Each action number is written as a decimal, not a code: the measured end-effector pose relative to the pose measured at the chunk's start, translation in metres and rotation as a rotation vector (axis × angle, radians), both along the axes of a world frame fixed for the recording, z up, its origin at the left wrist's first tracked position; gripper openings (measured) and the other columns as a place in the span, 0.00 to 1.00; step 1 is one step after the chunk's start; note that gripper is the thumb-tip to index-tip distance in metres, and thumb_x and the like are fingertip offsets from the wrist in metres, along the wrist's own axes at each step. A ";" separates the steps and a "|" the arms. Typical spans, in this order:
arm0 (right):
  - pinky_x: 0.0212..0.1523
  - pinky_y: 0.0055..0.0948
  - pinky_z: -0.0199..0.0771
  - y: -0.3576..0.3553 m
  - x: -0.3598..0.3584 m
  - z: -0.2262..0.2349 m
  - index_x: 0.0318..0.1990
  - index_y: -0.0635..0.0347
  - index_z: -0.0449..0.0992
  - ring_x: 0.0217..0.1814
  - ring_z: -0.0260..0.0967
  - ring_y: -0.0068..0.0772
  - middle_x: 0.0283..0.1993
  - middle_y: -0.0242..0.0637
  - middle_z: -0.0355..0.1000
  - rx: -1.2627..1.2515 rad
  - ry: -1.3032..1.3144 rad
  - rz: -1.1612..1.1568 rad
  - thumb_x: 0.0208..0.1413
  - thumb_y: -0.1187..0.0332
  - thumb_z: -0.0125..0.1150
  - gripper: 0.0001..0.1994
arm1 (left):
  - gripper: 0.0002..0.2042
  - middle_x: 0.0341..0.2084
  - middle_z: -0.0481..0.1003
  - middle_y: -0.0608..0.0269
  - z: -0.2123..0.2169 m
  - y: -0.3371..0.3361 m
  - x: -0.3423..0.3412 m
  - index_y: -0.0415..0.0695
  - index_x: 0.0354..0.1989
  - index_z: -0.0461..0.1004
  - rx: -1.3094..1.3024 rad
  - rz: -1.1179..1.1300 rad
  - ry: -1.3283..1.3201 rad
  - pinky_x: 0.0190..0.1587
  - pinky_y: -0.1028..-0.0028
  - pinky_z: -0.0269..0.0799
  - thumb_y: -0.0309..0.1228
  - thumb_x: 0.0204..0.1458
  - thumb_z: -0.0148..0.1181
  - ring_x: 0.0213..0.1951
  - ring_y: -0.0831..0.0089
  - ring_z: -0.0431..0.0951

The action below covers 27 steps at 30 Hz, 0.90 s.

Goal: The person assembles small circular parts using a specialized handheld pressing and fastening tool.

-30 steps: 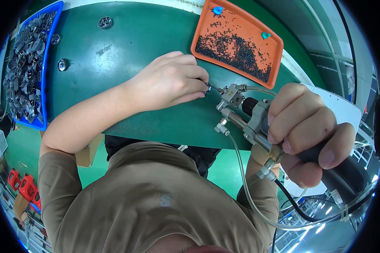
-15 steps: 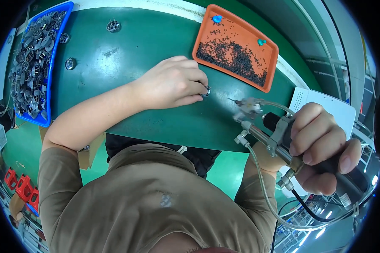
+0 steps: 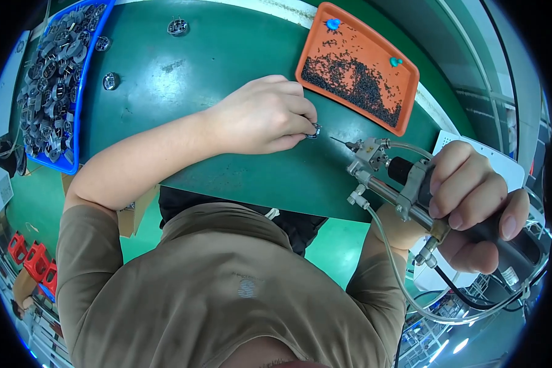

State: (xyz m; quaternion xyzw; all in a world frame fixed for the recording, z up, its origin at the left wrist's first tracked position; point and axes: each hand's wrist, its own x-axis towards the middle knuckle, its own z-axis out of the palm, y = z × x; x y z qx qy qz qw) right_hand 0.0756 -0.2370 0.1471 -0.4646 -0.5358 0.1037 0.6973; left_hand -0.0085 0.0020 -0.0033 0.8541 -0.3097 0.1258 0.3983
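Observation:
My left hand [image 3: 265, 116] pinches a small round part [image 3: 313, 130] with a dark, metallic look between thumb and fingertips, on the green table. The fingers cover most of it. In my right hand [image 3: 478, 199] is a hose-fed power screwdriver [image 3: 391, 184] with a metal barrel, a black grip and a clear tube. Its thin tip [image 3: 337, 140] points left at the part, a short gap away from it. An orange tray [image 3: 303, 58] of tiny black screws [image 3: 356, 83] lies just beyond the hands.
A blue bin [image 3: 78, 132] heaped with grey and metallic round parts [image 3: 55, 92] stands at the left. Loose round parts lie on the table [image 3: 227, 55], one at the far side [image 3: 177, 26] and others near the bin [image 3: 110, 81]. A white device [image 3: 497, 158] is behind my right hand.
The screwdriver's tip has come closer to the part and now looks sharp rather than blurred. The whole view has shifted slightly; my left hand still pinches the part.

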 end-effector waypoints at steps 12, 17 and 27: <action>0.30 0.27 0.65 0.022 0.000 -0.012 0.55 0.47 0.69 0.23 0.69 0.23 0.29 0.26 0.69 -0.044 -0.064 0.181 0.63 0.49 0.68 0.22 | 0.09 0.43 0.81 0.72 0.001 0.001 -0.001 0.47 0.38 0.85 0.021 -0.018 0.003 0.50 0.67 0.73 0.29 0.47 0.71 0.42 0.69 0.77; 0.30 0.27 0.65 0.022 0.000 -0.013 0.55 0.47 0.68 0.23 0.70 0.22 0.30 0.26 0.70 -0.061 -0.091 0.179 0.63 0.49 0.68 0.22 | 0.09 0.43 0.81 0.72 0.001 0.000 -0.001 0.47 0.38 0.85 0.030 -0.028 0.004 0.50 0.66 0.73 0.29 0.47 0.71 0.42 0.69 0.77; 0.29 0.26 0.66 0.025 -0.001 -0.015 0.56 0.47 0.68 0.23 0.71 0.23 0.29 0.26 0.69 -0.060 -0.101 0.186 0.63 0.48 0.68 0.23 | 0.09 0.43 0.81 0.72 0.002 0.000 -0.002 0.47 0.38 0.86 0.042 -0.016 -0.011 0.49 0.67 0.73 0.28 0.46 0.71 0.42 0.69 0.77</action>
